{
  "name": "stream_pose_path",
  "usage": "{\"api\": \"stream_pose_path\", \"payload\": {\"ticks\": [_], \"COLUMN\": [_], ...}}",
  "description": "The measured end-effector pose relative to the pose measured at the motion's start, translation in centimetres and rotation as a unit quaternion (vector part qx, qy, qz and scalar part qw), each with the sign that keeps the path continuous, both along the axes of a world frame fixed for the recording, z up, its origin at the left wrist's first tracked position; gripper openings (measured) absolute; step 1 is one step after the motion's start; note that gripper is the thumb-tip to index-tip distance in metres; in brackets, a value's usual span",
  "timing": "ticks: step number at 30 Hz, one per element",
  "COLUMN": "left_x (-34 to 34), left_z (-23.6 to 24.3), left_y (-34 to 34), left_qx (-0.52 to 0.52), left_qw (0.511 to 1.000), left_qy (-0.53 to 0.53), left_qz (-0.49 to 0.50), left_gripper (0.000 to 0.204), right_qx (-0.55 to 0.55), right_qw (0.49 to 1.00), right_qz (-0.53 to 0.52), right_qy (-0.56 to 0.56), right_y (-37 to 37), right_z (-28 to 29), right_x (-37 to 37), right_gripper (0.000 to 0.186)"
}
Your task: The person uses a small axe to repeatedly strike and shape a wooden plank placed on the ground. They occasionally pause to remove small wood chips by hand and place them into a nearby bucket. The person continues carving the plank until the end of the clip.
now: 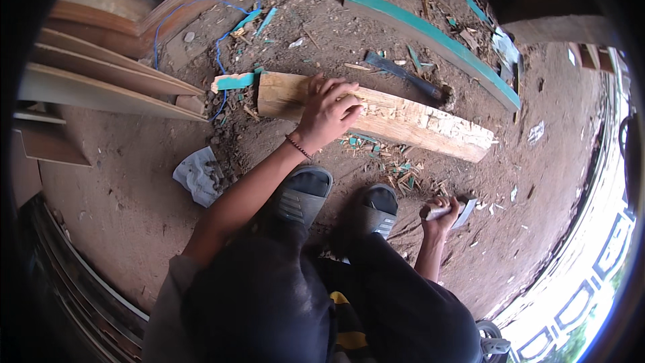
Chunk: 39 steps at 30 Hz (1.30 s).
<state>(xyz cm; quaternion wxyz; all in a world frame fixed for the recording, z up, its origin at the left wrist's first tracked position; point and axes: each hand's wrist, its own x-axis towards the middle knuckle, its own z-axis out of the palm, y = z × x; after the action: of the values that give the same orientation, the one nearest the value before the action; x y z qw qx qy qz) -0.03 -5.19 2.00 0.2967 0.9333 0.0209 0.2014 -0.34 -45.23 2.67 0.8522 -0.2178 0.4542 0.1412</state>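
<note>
A thick wooden beam lies across the dirt floor in front of my feet, its upper face chipped and rough along the right half. My left hand grips the beam left of its middle, fingers bent over the top. Low at the right, away from the beam, my right hand is closed round the handle of a flat-bladed hand tool; the exact kind of tool is unclear. Just beyond the beam lies a chisel-like tool with a dark handle. Splintered wood chips cover the ground between beam and feet.
A green-painted wooden strip lies farther back. Stacked boards stand at the left, near a thin blue cord. Crumpled paper lies beside my left forearm. My sandalled feet are close behind the beam.
</note>
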Motion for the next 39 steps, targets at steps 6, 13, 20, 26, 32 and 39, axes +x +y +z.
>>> {"api": "stream_pose_path", "payload": {"ticks": [6, 13, 20, 26, 32, 39], "left_x": [0.1, 0.2, 0.4, 0.5, 0.0, 0.1], "left_z": [0.1, 0.3, 0.3, 0.3, 0.5, 0.5], "left_y": [0.0, 0.0, 0.2, 0.3, 0.6, 0.9], "left_qx": [0.009, 0.002, 0.008, 0.01, 0.05, 0.056], "left_qw": [1.0, 1.0, 1.0, 1.0, 0.999, 0.998], "left_qy": [0.001, 0.002, 0.001, -0.005, 0.004, 0.005], "left_qz": [0.006, 0.007, 0.009, 0.006, -0.01, -0.024], "left_gripper": [0.012, 0.013, 0.013, 0.012, 0.017, 0.013], "right_qx": [0.004, -0.156, -0.071, -0.054, -0.174, -0.262], "right_qw": [0.999, 0.985, 0.995, 0.996, 0.976, 0.932], "right_qz": [-0.031, -0.037, -0.034, -0.046, 0.11, 0.242], "right_qy": [0.014, 0.064, 0.06, 0.047, 0.071, 0.067], "right_y": [2.8, 3.2, 2.8, 1.4, 0.7, 4.2], "right_z": [1.2, 0.9, 1.1, 2.3, 4.6, 3.9], "right_x": [0.6, 1.0, 0.5, 0.3, -1.2, -0.7], "right_gripper": [0.022, 0.025, 0.024, 0.02, 0.012, 0.018]}}
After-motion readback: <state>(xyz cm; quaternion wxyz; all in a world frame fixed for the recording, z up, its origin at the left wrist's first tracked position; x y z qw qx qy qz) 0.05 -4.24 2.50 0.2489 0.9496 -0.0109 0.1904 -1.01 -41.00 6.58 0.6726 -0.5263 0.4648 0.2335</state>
